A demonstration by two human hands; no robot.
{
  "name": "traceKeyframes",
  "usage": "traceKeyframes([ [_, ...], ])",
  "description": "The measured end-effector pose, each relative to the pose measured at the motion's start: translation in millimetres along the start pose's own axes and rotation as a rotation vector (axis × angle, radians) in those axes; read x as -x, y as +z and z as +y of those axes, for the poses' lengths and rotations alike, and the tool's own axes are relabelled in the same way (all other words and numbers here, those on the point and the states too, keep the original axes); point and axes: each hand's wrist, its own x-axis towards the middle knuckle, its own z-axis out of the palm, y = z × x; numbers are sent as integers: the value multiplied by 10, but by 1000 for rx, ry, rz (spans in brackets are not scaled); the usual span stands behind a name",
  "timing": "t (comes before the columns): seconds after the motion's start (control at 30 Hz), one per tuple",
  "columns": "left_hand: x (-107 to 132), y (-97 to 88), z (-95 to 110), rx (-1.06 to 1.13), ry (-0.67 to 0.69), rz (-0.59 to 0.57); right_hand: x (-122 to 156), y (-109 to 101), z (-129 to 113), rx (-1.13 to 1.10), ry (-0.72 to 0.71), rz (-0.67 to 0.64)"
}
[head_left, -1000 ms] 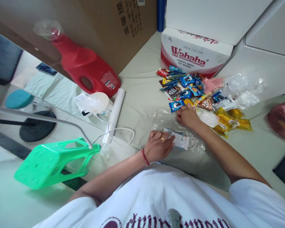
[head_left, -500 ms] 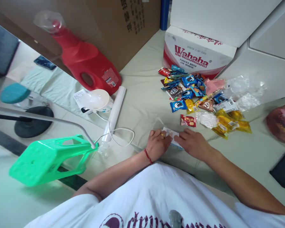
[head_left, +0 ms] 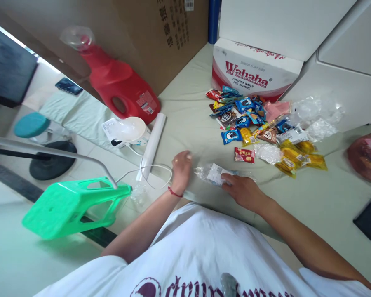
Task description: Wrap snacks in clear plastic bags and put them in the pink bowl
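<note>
A clear plastic packet with a white printed label (head_left: 215, 173) lies flat on the pale green sheet in front of me. My right hand (head_left: 245, 192) grips its right part, fingertips on the label's edge. My left hand (head_left: 181, 168), with a red string at the wrist, hovers left of the packet, apart from it. Its fingers are curled in and slightly blurred, and whatever they may hold is hidden. Just beyond the packet is a small red snack packet (head_left: 244, 155), beside a crumpled clear wrapper (head_left: 268, 154).
A heap of snack packets (head_left: 244, 109) sits against the Wahaha carton (head_left: 256, 72). Yellow packets (head_left: 292, 159) and clear wrappers lie to the right. On the left are a red jug (head_left: 123, 88), a white cup (head_left: 134, 128), a white roll (head_left: 151, 144), a cable and a green stool (head_left: 71, 208).
My left hand has come off the packet and moved left, its fingers curled. My right hand stays on the packet, whose label and clear left end now show. The view has shifted slightly.
</note>
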Motion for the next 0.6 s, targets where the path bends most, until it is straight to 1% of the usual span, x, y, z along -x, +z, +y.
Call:
traceKeyframes([
  [0.07,38,24,131,-219,86,-160,6,-12,17,-16,-4,12],
  [0.1,66,21,205,-291,114,-238,10,-13,25,-16,-11,17],
  [0.17,121,-21,360,-321,133,-377,17,-4,40,0,-27,25],
  [0.23,170,-76,516,-259,97,-450,10,19,46,22,-41,31],
  [0.33,255,-67,736,-171,28,-446,-29,66,37,20,-19,47],
  [0.43,353,87,872,-132,56,-450,-57,114,16,-32,26,74],
  [0.5,405,213,877,-147,99,-460,-29,157,3,-84,32,125],
  [0.6,462,352,766,-210,176,-442,97,265,-11,-231,-8,262],
])
